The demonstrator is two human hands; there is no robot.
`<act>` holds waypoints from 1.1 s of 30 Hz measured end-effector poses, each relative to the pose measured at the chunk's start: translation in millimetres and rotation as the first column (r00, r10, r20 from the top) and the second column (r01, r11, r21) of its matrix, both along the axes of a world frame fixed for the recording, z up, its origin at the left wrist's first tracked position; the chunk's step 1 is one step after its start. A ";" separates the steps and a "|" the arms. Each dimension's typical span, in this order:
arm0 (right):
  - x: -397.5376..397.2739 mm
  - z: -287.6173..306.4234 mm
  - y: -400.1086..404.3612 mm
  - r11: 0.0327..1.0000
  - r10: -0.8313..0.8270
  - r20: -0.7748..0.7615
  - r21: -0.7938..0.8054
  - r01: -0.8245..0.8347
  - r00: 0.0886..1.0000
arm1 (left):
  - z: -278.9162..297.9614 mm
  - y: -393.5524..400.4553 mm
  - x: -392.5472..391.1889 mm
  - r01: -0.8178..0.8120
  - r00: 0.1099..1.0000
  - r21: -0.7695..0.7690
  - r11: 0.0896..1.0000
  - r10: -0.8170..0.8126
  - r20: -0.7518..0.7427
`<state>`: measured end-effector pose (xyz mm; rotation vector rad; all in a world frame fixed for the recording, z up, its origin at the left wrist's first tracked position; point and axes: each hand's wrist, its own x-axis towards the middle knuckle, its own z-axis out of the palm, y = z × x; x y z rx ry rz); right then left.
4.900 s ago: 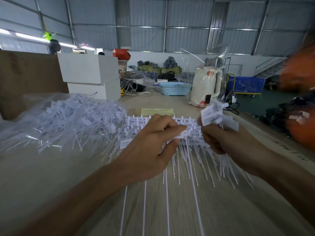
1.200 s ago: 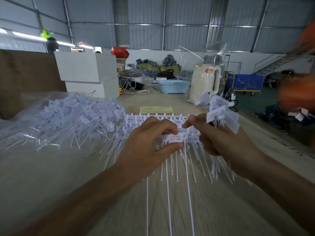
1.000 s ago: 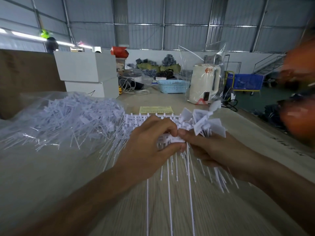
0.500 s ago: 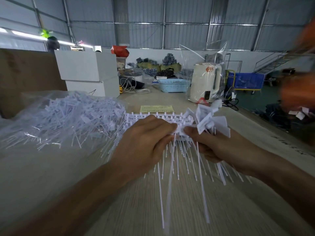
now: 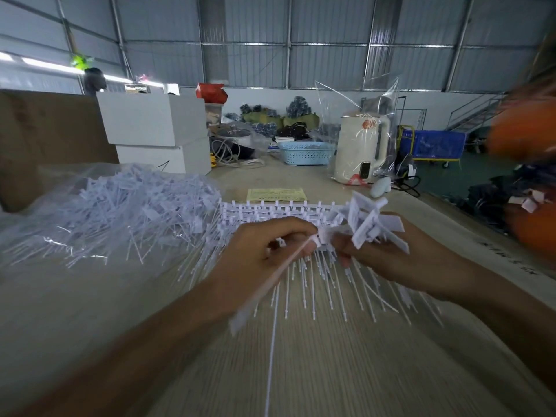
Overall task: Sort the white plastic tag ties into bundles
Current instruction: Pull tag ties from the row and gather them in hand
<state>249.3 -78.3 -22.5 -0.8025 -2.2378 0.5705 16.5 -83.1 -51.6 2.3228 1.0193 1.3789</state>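
A moulded sheet of white plastic tag ties lies on the wooden table, heads away from me and thin tails fanned toward me. My left hand pinches the head of one tie at the sheet's near edge; its tail slants down to the left, blurred. My right hand grips a bundle of ties, heads sticking up above the fingers and tails hanging below. The fingertips of both hands meet at the pinched tie's head.
A large heap of loose white ties in clear plastic covers the table's left. A yellow slip lies beyond the sheet. Farther back stand white boxes, a blue basket and a bagged cream kettle. Blurred orange shapes fill the right edge.
My left hand has pulled one tie from the sheet, and its tail has swung up and leftward. My right hand has kept its bundle and stayed close against the left fingertips.
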 end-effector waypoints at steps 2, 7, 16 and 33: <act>-1.7 0.5 -0.9 0.998 -0.010 -0.073 -0.070 0.005 0.997 | -2.2 -1.7 1.7 -0.038 0.993 0.158 0.987 0.054 -0.102; -2.5 -1.1 7.1 0.984 -0.171 0.073 0.054 0.167 0.983 | 2.0 -2.6 -2.0 0.002 0.841 0.515 0.857 0.277 -0.464; -1.9 2.0 3.8 0.926 -0.192 0.195 0.359 0.112 0.962 | 5.2 -0.4 -4.3 0.042 0.844 0.471 0.881 0.221 -0.489; 33.4 19.4 11.9 0.887 -0.436 0.044 0.187 0.421 0.899 | 0.4 6.0 -15.0 0.119 0.743 0.475 0.872 0.239 -0.625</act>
